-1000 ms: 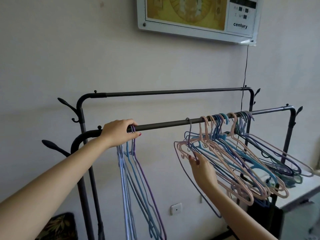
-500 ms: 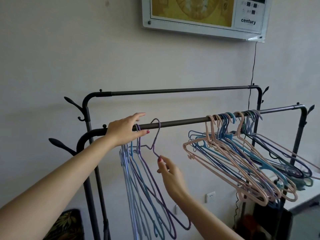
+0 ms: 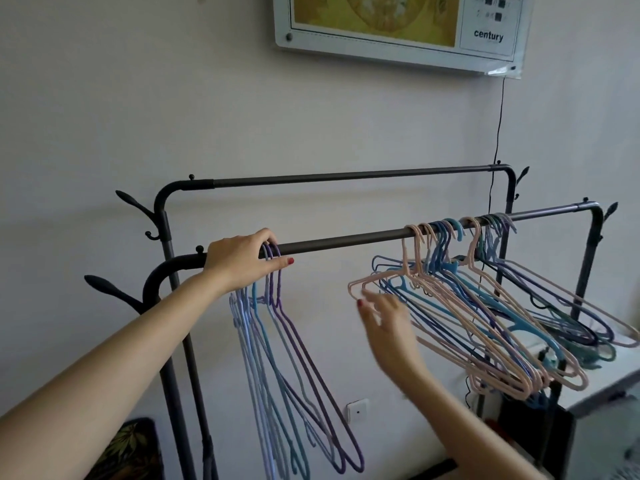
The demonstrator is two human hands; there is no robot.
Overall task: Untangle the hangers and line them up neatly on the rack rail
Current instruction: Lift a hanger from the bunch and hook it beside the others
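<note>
Head view is showing the left hand [image 3: 242,263] clamping sorted purple-blue wire hangers [image 3: 277,358] on the dark metal rail [image 3: 346,240], bunching them, while the right hand [image 3: 388,327], fingers [image 3: 367,306] apart, is reaching toward the tangled pink-and-blue hangers [image 3: 467,313].

Sorted hangers [image 3: 294,368] hang left of tangled hangers [image 3: 485,317] on rail [image 3: 346,241].

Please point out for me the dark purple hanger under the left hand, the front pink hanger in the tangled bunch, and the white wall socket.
Dark purple wire hanger [image 3: 313,368], head view: its long right side bar.
Front pink plastic hanger [image 3: 450,336], head view: its lower sloping arm.
White square wall socket [image 3: 357,410], head view: faceplate centre.
</note>
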